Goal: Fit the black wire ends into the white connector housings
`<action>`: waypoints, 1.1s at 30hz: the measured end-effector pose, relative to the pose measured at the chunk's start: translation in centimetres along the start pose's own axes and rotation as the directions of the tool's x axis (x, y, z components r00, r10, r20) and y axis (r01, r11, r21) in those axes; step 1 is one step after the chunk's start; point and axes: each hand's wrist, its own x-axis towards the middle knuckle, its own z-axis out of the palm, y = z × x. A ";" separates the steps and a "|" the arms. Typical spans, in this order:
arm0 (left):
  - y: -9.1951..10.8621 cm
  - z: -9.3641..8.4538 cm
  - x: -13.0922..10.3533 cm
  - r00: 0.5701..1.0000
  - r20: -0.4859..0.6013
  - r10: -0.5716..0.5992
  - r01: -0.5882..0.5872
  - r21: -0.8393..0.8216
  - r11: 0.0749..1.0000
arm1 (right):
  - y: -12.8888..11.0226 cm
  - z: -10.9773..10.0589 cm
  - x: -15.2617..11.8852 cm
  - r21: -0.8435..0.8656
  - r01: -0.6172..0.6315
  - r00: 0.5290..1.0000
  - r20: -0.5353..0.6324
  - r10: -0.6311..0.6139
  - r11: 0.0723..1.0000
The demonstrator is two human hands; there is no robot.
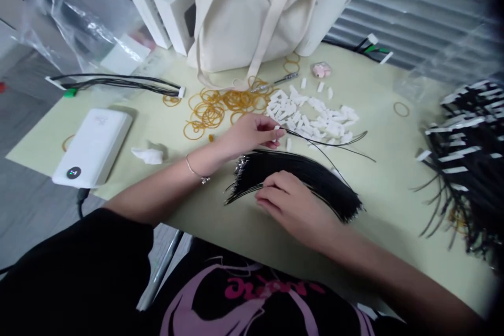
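Note:
My left hand [258,134] pinches a small white connector housing [276,128] between thumb and fingers. A few thin black wires [326,142] trail from it to the right, one drooping over the bundle below. Under that hand lies a thick bundle of cut black wires [293,163] with bare metal terminals at its ends. My right hand [289,202] rests over the bundle's near edge, its fingers closed together where a few separated black wires run; the fingertips partly hide what they grip. Beyond my left hand is a pile of loose white connector housings [311,113].
Orange rubber bands [214,107] lie left of the housings. A white power bank [94,147], crumpled tissue [147,155] and wired harness [126,83] are on the left. A cream tote bag [240,16] stands behind. Finished-looking black wire harnesses [468,168] are heaped at right.

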 end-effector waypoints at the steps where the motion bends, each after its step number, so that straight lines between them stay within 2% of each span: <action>1: -0.2 0.0 0.0 1.000 -0.005 -0.003 0.003 0.003 1.000 | -0.3 0.8 0.3 -0.006 0.005 1.000 0.012 -0.005 1.000; 5: -0.5 0.0 0.1 1.000 0.011 0.015 -0.014 -0.029 0.999 | -0.1 2.5 1.0 -0.073 0.039 0.999 -0.017 -0.041 0.997; 14: -0.4 0.1 0.0 0.999 0.022 0.042 -0.041 -0.065 0.997 | -0.1 3.4 1.1 -0.135 0.077 0.996 -0.036 -0.082 0.988; 19: -0.1 0.3 -0.1 1.000 0.007 0.008 -0.008 -0.075 0.997 | -0.2 3.3 1.1 -0.169 0.071 0.997 -0.010 -0.074 0.983; 24: 0.0 0.4 -0.1 1.000 0.022 -0.012 0.014 -0.067 0.998 | -0.9 3.1 1.5 -0.262 0.108 0.994 0.055 -0.097 0.959; 29: -0.3 0.2 0.0 1.000 0.018 -0.025 0.026 -0.055 0.998 | -1.4 3.2 1.3 -0.307 0.158 0.987 0.073 -0.142 0.938; 31: -0.3 0.1 0.0 1.000 0.016 -0.015 0.016 -0.056 0.998 | -1.3 2.1 0.9 -0.208 0.096 0.995 0.054 -0.087 0.974; 33: -0.2 0.1 -0.1 0.999 0.034 -0.013 0.016 -0.079 0.997 | -1.1 0.1 0.5 -0.056 -0.065 0.998 0.016 0.066 0.996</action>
